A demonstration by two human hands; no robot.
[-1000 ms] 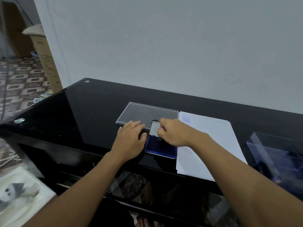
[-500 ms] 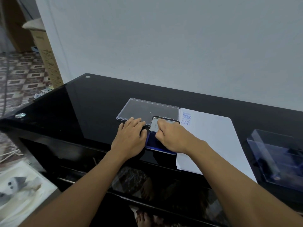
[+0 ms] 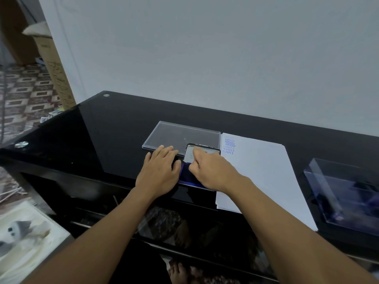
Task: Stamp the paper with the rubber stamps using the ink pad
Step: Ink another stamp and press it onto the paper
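Pressing on the blue ink pad (image 3: 187, 178), the right hand (image 3: 213, 171) curls its fingers (image 3: 200, 156) over a dark-rimmed rubber stamp (image 3: 189, 154) with a pale label. The stamp lies under the fingertips at the pad's far end. The left hand (image 3: 159, 174) lies flat on the black table (image 3: 102, 130) just left of the pad, fingers (image 3: 166, 153) straight and close together, tips on the near edge of a clear lid (image 3: 182, 134). The paper (image 3: 260, 173) lies just right of the pad, its far left corner carrying blue prints (image 3: 229, 146) that read AMENDED and SAMPLE. A clear plastic box (image 3: 346, 199) stands further right.
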